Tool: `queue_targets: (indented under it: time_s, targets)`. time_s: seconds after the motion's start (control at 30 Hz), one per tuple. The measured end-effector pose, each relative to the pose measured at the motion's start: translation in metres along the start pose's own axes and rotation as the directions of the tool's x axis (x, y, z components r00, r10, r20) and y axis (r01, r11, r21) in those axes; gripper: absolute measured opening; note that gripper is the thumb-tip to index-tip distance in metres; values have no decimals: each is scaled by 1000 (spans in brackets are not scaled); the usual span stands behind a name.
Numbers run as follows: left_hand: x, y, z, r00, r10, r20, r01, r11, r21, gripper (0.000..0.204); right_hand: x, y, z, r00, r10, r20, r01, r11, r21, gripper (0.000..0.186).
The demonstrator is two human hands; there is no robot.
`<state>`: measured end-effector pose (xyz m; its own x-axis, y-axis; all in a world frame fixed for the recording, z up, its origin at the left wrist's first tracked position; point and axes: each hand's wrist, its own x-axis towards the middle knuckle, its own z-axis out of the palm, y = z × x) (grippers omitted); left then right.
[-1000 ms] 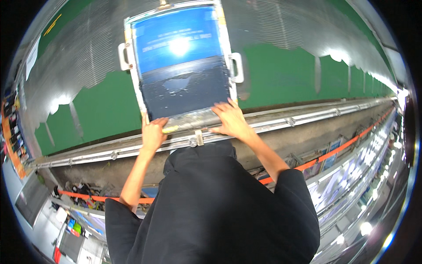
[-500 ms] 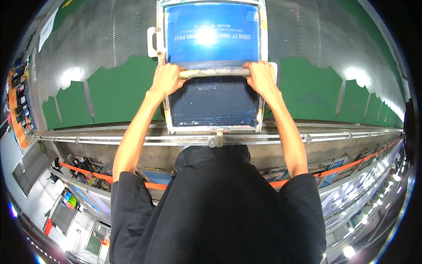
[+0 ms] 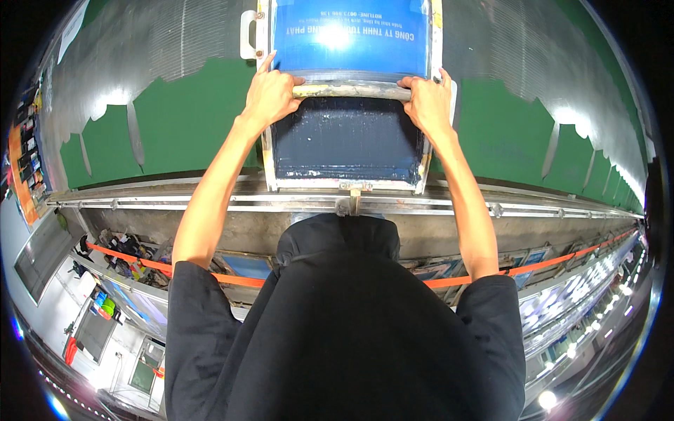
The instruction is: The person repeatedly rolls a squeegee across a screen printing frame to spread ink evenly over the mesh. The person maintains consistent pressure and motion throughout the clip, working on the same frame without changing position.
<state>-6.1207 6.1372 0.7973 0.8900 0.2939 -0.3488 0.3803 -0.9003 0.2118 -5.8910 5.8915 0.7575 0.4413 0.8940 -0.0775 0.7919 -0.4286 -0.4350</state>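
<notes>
A screen-printing frame (image 3: 309, 186) lies in front of me, its far part showing bright blue mesh (image 3: 365, 56) with pale lettering. Nearer to me the mesh area (image 3: 351, 140) is dark and glossy, with small light specks. Across the frame runs a squeegee (image 3: 354, 90) with a worn, paint-stained handle. My left hand (image 3: 271, 97) grips its left end, index finger stretched along the left rail. My right hand (image 3: 430, 105) holds the right end, with one finger reaching forward by the right rail. The squeegee's blade is mostly hidden beneath its handle.
Under the frame stretches a long green printing table (image 3: 189, 133) with grey, jagged-edged printed areas (image 3: 168, 42) on both sides. A white handle (image 3: 248, 35) juts from the frame's left. A metal rail (image 3: 533, 209) follows the near edge. Behind it hangs an orange strap (image 3: 235, 281).
The frame, squeegee and hands sit higher in the picture, and the whole view has shifted. My right index finger now reaches forward. Both hands keep their hold on the squeegee.
</notes>
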Motion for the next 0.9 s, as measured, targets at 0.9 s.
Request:
queue_targets:
  time_s: [0.9]
  targets:
    - [-127,144,110,993,5,-120,-48,932,-358,45,-160,-102,28,972,-108,209,64,976,208,38]
